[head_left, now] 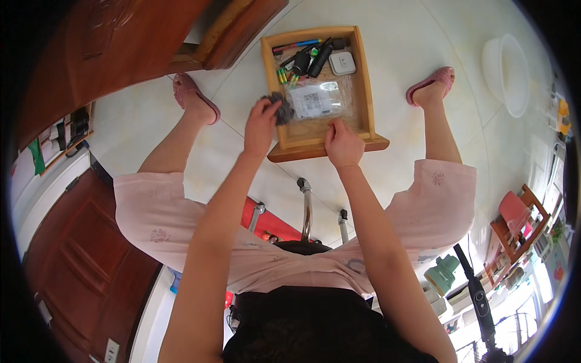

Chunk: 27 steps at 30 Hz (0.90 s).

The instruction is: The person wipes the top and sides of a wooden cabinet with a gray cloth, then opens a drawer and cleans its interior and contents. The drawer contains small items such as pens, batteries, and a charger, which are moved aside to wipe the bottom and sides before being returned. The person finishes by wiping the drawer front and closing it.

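Observation:
A wooden drawer (327, 147) lies on the tiled floor between my feet. My left hand (259, 129) grips a dark grey, bunched soft item (282, 109), perhaps a cloth or hair tie, at the drawer's left wall. Across the front edge rests my right hand (345, 144), its fingers curled over the inside; whether they hold anything is hidden. Inside, a clear plastic bag (336, 106) contains a white card with a printed code. Behind it are a white rounded-square box (342, 63), a black cylinder (321, 60), green batteries (282, 76) and a blue pen-like stick (305, 44).
Dark red-brown wooden furniture (122, 41) stands at upper left. A white plastic basin (506, 75) is on the floor at right. Metal chair legs (307, 213) and a red mat (272, 218) lie below my lap. A green lamp head (442, 274) is at lower right.

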### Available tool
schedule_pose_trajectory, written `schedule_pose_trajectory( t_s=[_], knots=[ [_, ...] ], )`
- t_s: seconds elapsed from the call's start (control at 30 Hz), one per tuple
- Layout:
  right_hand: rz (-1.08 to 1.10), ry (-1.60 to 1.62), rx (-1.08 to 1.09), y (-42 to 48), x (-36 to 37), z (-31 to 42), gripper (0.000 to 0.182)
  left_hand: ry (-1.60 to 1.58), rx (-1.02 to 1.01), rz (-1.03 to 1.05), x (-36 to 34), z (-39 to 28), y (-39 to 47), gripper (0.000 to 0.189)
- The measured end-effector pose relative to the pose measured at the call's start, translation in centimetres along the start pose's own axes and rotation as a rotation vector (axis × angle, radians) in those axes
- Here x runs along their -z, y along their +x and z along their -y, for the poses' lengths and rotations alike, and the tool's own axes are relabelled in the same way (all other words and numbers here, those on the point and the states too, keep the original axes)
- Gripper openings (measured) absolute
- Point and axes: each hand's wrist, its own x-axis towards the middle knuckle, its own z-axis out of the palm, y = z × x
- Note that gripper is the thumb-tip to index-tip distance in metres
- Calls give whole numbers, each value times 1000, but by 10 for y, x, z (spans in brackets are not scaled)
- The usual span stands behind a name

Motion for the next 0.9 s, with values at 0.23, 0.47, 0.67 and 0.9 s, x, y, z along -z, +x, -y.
schedule_pose_trajectory(
  t_s=[0.23,0.47,0.67,0.9],
  knots=[
    [65,-28,-41,4,6,3,11,-2,75,357,18,-26,-37,38],
    [93,1018,43,9,21,11,30,-270,148,278,45,-81,-7,39],
    [354,1119,-201,34,66,26,38,-866,353,275,26,-92,-5,43],
    [-206,372,208,155,81,68,26,-78,364,21,7,-37,54,74]
  ],
)
